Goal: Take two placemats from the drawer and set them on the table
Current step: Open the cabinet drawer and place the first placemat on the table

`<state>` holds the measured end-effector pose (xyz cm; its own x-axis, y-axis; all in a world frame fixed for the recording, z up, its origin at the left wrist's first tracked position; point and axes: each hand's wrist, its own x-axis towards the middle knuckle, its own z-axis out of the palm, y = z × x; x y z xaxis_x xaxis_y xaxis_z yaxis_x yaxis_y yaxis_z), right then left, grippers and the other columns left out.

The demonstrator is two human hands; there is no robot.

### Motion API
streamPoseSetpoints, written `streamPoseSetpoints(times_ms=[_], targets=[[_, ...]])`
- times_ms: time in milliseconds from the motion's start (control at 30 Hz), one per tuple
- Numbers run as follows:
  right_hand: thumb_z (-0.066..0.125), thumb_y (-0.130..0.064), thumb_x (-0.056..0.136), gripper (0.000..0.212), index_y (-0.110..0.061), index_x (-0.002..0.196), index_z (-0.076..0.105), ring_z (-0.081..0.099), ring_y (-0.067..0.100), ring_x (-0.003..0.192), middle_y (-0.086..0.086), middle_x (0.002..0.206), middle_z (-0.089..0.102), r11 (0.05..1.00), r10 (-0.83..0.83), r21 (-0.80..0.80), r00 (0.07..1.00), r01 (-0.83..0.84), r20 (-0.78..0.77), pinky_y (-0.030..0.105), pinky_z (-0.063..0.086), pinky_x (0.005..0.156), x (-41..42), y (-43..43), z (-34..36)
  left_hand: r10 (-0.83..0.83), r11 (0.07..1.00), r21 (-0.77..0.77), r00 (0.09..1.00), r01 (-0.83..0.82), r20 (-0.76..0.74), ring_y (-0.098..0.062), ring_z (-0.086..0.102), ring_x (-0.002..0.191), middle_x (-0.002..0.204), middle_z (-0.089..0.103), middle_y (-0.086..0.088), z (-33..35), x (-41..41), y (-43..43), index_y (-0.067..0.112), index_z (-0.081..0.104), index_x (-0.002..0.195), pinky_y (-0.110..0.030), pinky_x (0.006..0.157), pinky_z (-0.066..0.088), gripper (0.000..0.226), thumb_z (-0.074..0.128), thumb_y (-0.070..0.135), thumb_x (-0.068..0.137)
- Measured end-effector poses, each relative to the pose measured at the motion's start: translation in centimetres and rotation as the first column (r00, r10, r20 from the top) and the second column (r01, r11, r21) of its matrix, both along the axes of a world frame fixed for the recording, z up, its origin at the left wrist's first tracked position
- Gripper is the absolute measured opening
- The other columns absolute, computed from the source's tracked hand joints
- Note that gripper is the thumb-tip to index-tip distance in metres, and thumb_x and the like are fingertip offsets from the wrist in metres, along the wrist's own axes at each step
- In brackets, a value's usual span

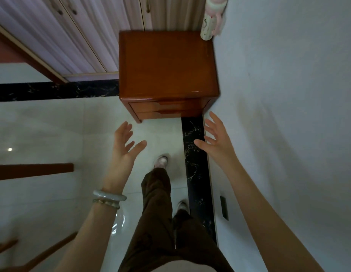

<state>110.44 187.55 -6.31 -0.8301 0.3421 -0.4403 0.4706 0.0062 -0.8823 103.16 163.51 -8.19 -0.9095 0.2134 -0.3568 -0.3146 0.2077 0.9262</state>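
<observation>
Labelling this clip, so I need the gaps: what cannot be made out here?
Head view:
- Placemats: unseen; shut drawers of the cabinet hide any contents.
- Pale object at the cabinet's back corner: blurred, cut off by the top edge.
- Brown wood at left: cut by the frame edge; unclear whether table.

wardrobe doors point(76, 36) far left | black marble strip point(53, 90) across floor | dark plate point(224, 208) low on wall

Hands: left hand point(123, 148) and right hand point(216, 138) bare, like both forearms.
Left wrist: smooth pale grey-green bangle point(109, 194); beaded bracelet point(106, 203) of pale beads touching it, just below in the frame.
Legs: loose dark brown trousers point(157, 213), lower centre.
Feet: pale shoes point(161, 160), blurred.
Waist: pale top point(166, 267), bottom centre.
</observation>
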Motion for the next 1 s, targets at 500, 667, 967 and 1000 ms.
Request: streamPoseSetpoints(times_ms=[500, 667, 967, 1000], targets=[[0.070, -0.006, 0.082, 0.082, -0.029, 0.147, 0.025, 0.038, 0.009, 0.133, -0.002, 0.148, 0.036, 1.000, 0.003, 0.028, 1.000, -0.002, -0.027, 0.027, 0.037, 0.106, -7.0, 2.5, -21.0, -0.022, 0.998, -0.057, 1.000, 0.023, 0.020, -0.009, 0.041, 0.133, 0.143, 0.044, 0.013, -21.6, -8.9, 0.3, 0.031, 0.041, 0.139, -0.037, 0.110, 0.034, 0.066, 0.066, 0.037, 0.078], [0.072, -0.007, 0.081, 0.082, -0.031, 0.145, 0.027, 0.037, 0.010, 0.134, 0.000, 0.149, 0.036, 0.998, 0.015, 0.064, 0.995, -0.009, -0.103, 0.032, 0.038, 0.108, -8.9, 3.3, -31.5, 0.046, 0.999, -0.011, 0.998, -0.047, -0.048, -0.007, 0.044, 0.128, 0.141, 0.046, 0.011, -31.8, -11.8, -0.1, 0.031, 0.040, 0.139, -0.024, 0.096, 0.036, 0.066, 0.067, 0.035, 0.079], [0.069, -0.001, 0.081, 0.075, -0.025, 0.143, 0.035, 0.040, 0.013, 0.133, 0.004, 0.146, 0.042, 0.997, -0.003, 0.077, 0.980, 0.019, -0.198, 0.031, 0.038, 0.108, -11.5, 3.5, -45.3, -0.063, 0.995, 0.080, 0.998, 0.062, 0.007, -0.013, 0.049, 0.127, 0.137, 0.053, 0.010, -47.4, -14.2, 1.1, 0.032, 0.042, 0.138, -0.041, 0.110, 0.034, 0.077, 0.069, 0.052, 0.069], [0.069, -0.001, 0.081, 0.074, -0.024, 0.142, 0.036, 0.041, 0.013, 0.133, 0.004, 0.145, 0.042, 0.997, -0.016, 0.073, 0.980, 0.031, -0.199, 0.032, 0.038, 0.108, -11.9, 3.7, -46.4, -0.082, 0.991, 0.104, 0.996, 0.079, 0.029, -0.013, 0.049, 0.127, 0.137, 0.053, 0.010, -48.7, -14.5, 1.5, 0.034, 0.044, 0.135, -0.043, 0.112, 0.033, 0.073, 0.069, 0.052, 0.069]])
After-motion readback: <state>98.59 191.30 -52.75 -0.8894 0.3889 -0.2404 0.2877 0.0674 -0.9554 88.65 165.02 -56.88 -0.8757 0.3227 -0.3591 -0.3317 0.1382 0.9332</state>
